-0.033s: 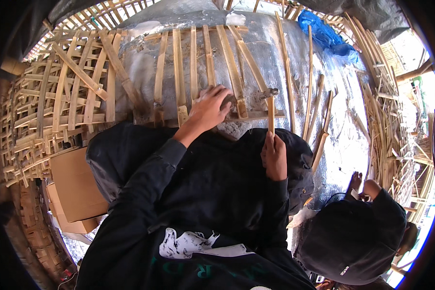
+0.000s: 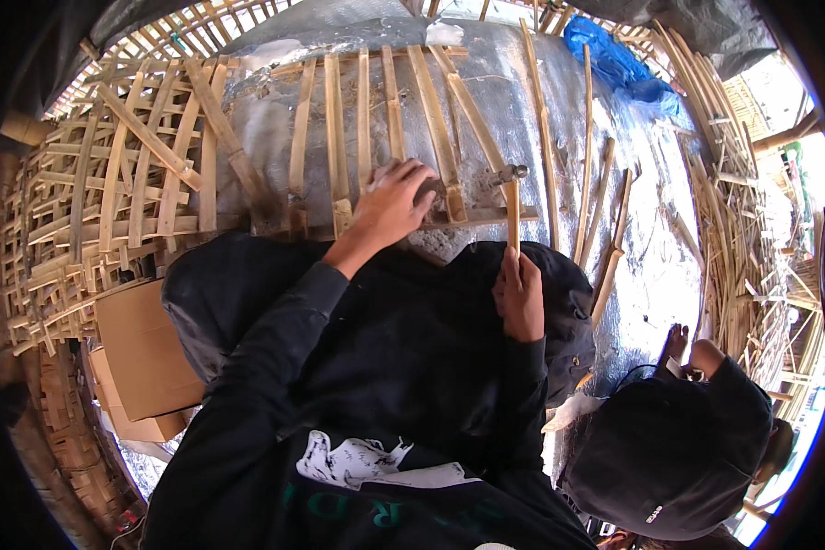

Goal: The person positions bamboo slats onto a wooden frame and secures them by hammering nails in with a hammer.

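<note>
My right hand [image 2: 522, 298] is closed around the wooden handle of a hammer [image 2: 513, 220]. The hammer stands upright, its metal head above the hand, near a crosswise wooden batten [image 2: 495, 215]. To the left, my left hand [image 2: 390, 206] bends its fingers over the near end of a bamboo strip [image 2: 393, 110]; the fingertips and the strip's end are partly hidden. A dark lump [image 2: 428, 191] shows beside the left thumb. Several other bamboo strips [image 2: 435, 128] lie side by side across the batten, spaced apart.
A woven bamboo lattice [image 2: 137, 165] spreads at the left, above cardboard boxes [image 2: 151, 353]. Shiny silver sheeting [image 2: 651, 247] lies under the strips. Blue plastic [image 2: 614, 64] is at the far right, near bundled bamboo [image 2: 720, 211]. Another person [image 2: 669, 449] in black sits at lower right.
The view has shifted very slightly. Both hands and the hammer keep nearly the same places.
</note>
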A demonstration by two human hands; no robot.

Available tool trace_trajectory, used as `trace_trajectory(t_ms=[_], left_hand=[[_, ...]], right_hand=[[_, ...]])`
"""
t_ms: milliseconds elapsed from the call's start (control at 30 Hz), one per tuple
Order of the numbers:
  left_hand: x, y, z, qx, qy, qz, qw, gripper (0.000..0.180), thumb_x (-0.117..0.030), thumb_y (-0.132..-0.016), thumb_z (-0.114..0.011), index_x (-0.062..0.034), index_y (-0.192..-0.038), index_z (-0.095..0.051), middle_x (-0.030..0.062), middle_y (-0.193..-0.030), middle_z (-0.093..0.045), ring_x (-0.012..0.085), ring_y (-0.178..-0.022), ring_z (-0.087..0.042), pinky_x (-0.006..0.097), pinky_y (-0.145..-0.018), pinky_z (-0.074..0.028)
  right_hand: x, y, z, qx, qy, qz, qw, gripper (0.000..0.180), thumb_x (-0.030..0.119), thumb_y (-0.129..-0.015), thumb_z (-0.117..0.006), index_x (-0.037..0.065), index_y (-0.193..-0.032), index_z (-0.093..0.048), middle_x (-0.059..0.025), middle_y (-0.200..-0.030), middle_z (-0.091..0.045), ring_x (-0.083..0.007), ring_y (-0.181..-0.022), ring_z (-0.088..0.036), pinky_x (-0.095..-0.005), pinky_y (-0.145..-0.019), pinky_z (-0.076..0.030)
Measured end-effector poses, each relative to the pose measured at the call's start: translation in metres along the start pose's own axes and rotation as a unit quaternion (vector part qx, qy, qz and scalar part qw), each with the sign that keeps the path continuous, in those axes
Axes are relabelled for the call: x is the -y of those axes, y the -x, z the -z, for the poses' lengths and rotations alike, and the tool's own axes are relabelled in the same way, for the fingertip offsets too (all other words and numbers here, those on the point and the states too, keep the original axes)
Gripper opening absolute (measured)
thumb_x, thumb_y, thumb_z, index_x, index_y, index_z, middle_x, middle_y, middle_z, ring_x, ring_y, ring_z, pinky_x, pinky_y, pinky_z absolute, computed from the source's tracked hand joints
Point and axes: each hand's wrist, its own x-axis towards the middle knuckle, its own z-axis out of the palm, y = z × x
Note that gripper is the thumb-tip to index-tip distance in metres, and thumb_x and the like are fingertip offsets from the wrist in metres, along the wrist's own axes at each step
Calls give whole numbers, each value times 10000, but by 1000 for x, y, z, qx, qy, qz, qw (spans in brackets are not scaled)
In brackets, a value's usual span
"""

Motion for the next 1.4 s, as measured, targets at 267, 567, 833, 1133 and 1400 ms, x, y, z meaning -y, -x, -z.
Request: trace_trajectory(t_ms=[267,567,833,1133,1400], left_hand=[[-12,-26,-1,57,-47,-65,995,280,-263,-946,-749,-111,-1168,-673,63,-1167,-687,324,-1170,-618,459,-1063,-453],[-21,-50,7,40,-167,-228,958,102,-191,-932,-718,-102,-979,-736,5,-992,-702,210,-1027,-646,392,-896,-424],[-21,-45,-4,49,48,-77,995,73,-91,-948,-716,-25,-963,-689,70,-918,-696,198,-810,-691,333,-740,-507],[7,-33,-1,-11,302,144,942,200,-161,-1031,-673,-15,-896,-651,16,-776,-657,88,-638,-637,260,-613,-486],[-21,-16,26,147,22,-58,987,782,-326,-868,-831,-135,-1536,-472,104,-1554,-487,299,-1447,-479,463,-1206,-392]], right_hand=[[-2,-9,7,54,-72,-49,995,463,409,-1139,-508,52,-844,-500,22,-609,-423,-68,-510,-389,-286,-461,-314],[-16,-13,6,48,-41,13,998,466,311,-1123,-555,-48,-831,-503,-154,-639,-399,-217,-590,-334,-410,-557,-347],[-11,-11,7,57,-6,46,997,443,309,-1108,-582,-58,-864,-532,-242,-672,-467,-353,-583,-404,-458,-581,-387],[-12,-10,7,60,64,91,992,435,330,-1124,-553,-24,-873,-532,-119,-629,-479,-205,-559,-444,-397,-557,-395],[-8,-10,8,65,42,47,996,433,302,-1093,-600,-62,-865,-542,-300,-722,-516,-499,-662,-486,-501,-607,-409]])
